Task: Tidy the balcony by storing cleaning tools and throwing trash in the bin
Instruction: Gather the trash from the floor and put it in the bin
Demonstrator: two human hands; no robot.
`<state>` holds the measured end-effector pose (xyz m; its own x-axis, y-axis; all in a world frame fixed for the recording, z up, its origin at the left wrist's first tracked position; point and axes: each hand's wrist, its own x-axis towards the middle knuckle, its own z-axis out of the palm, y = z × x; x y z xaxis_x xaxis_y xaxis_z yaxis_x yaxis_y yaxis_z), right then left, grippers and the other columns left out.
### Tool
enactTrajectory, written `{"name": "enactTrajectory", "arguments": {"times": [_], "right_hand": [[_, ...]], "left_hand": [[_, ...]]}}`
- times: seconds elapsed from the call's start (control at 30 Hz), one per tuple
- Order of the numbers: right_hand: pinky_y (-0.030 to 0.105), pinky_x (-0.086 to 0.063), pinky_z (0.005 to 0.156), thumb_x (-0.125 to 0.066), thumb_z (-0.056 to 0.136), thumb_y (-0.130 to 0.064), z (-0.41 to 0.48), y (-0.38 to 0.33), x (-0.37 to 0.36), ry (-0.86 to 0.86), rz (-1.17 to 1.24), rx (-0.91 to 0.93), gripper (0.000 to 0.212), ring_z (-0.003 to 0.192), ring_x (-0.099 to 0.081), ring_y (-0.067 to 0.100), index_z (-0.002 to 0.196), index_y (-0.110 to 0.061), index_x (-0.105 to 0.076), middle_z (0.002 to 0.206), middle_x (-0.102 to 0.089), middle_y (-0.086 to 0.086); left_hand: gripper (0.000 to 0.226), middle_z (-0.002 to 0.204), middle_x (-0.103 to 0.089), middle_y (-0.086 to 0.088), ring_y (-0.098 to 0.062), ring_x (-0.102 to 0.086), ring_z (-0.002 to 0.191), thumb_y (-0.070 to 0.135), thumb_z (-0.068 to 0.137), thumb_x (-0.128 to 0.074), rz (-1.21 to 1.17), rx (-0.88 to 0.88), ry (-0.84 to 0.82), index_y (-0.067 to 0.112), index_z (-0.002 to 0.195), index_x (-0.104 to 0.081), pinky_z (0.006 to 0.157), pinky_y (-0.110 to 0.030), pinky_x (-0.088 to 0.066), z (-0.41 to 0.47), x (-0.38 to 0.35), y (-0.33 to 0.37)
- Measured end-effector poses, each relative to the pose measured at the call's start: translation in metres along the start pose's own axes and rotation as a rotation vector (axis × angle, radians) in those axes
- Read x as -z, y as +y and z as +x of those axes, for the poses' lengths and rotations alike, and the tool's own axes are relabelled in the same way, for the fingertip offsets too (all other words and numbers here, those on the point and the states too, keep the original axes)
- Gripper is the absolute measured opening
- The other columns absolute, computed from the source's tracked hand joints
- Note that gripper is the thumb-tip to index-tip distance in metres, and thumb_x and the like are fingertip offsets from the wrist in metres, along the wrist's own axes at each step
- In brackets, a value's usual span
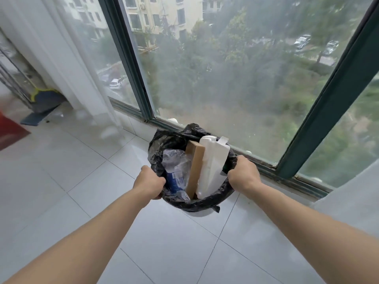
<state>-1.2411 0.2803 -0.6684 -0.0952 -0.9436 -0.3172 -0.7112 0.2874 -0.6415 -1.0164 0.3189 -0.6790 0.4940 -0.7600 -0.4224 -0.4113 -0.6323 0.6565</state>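
A round bin lined with a crinkled black plastic bag (178, 203) stands on the pale grey tiled floor (61, 181), close against the low sill of a large green-framed window (131, 58). Both hands are on its rim, on opposite sides: the left hand (149, 182) is curled over the near-left edge, fingers closed on the bag's plastic, and the right hand (243, 174) is curled over the right edge in the same closed grip, knuckles up. The bin's open mouth lies between the two hands, with both bare forearms reaching in from the bottom corners. Inside the bin, a crushed clear plastic bottle with a blue label (176, 173) lies toward the left hand; the label's print is too small and creased to read. Beside it, a flat brown cardboard piece (195, 167) stands on end in the middle, and a white moulded foam block (213, 165) leans upright next to it, nearer the right hand, both poking above the rim. No brand or writing can be read on them. Far off at the left, past a sheer white curtain (51, 48), a dark blue dustpan with a yellow-green trim (44, 99) stands against the wall, well apart from the bin.
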Motion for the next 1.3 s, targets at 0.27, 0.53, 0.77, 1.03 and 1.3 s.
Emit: {"name": "enactTrajectory", "arguments": {"times": [0.27, 0.53, 0.77, 1.03, 1.3], "right_hand": [[0.037, -0.049, 0.073, -0.047, 0.08, -0.003, -0.099, -0.12, 0.146, -0.025, -0.087, 0.037, 0.03, 0.09, -0.056, 0.034, 0.108, -0.005, -0.055, 0.093, -0.057, 0.013], [0.037, -0.049, 0.072, -0.052, 0.078, -0.003, -0.199, -0.217, 0.252, -0.092, -0.31, 0.303, 0.024, 0.089, -0.057, 0.031, 0.102, -0.009, -0.055, 0.097, -0.063, 0.011], [0.037, -0.049, 0.074, -0.05, 0.076, -0.003, -0.235, -0.265, 0.279, -0.116, -0.369, 0.424, 0.024, 0.09, -0.057, 0.032, 0.099, -0.005, -0.057, 0.095, -0.061, 0.013], [0.033, -0.046, 0.074, -0.044, 0.079, -0.001, -0.245, -0.324, 0.248, -0.133, -0.266, 0.43, 0.033, 0.091, -0.055, 0.032, 0.108, -0.002, -0.059, 0.105, -0.061, 0.017], [0.032, -0.042, 0.069, -0.043, 0.082, 0.0, -0.231, -0.416, 0.166, -0.124, -0.196, 0.348, 0.031, 0.083, -0.05, 0.029, 0.11, 0.001, -0.058, 0.101, -0.06, 0.018]], "left_hand": [[0.082, 0.102, -0.06, -0.013, -0.033, -0.065, 0.075, 0.002, 0.087, -0.041, 0.039, -0.089, -0.132, 0.046, 0.143, 0.0, 0.052, -0.034, -0.058, -0.133, 0.14, 0.104], [0.078, 0.127, -0.041, -0.019, -0.041, -0.061, 0.089, 0.015, 0.087, -0.049, 0.335, -0.169, -0.09, 0.038, 0.148, -0.006, 0.057, -0.036, -0.056, -0.232, 0.273, 0.181], [0.058, 0.116, -0.056, -0.013, -0.033, -0.064, 0.097, 0.008, 0.088, -0.054, 0.173, -0.068, -0.163, 0.024, 0.138, -0.032, 0.072, -0.046, -0.06, -0.286, 0.32, 0.18], [0.063, 0.116, -0.051, -0.013, -0.03, -0.062, 0.091, 0.0, 0.088, -0.054, 0.051, -0.105, -0.049, 0.023, 0.142, -0.031, 0.058, -0.035, -0.058, -0.264, 0.389, 0.163], [0.025, 0.085, -0.047, -0.01, -0.019, -0.052, 0.066, -0.006, 0.087, -0.052, 0.001, -0.152, -0.01, 0.015, 0.077, -0.04, 0.044, -0.028, -0.055, -0.18, 0.483, 0.135]]}}
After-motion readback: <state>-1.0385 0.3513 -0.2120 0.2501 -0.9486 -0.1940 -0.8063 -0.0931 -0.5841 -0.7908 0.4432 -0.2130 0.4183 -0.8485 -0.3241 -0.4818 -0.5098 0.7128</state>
